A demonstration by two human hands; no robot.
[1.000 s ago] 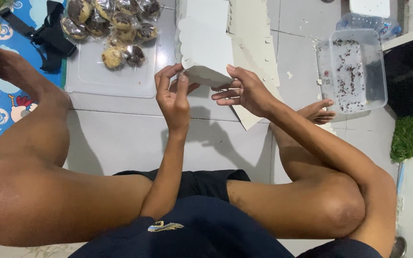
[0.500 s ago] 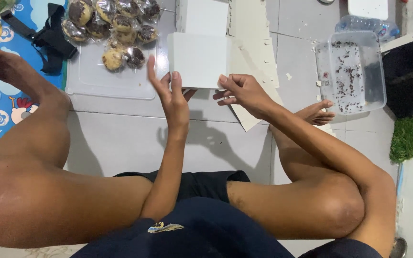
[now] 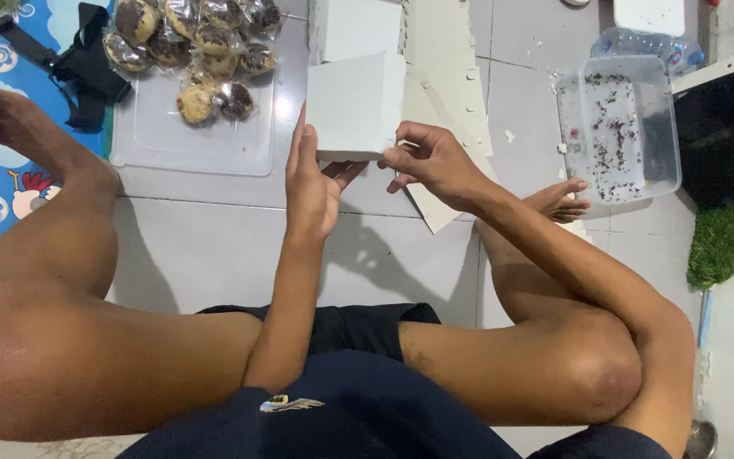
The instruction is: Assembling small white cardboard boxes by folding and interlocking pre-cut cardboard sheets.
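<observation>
Left hand upright against white box, right hand pinching its corner

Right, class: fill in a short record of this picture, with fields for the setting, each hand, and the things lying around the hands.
Setting: person seated on a tiled floor, legs folded
Left hand: holds the white cardboard box along its left side
Right hand: fingertips pinch the box's lower right corner
Behind the box: second white box, flat card blanks
Left of the box: clear tray with wrapped muffins
Right of the box: clear plastic tub with dark crumbs
</observation>
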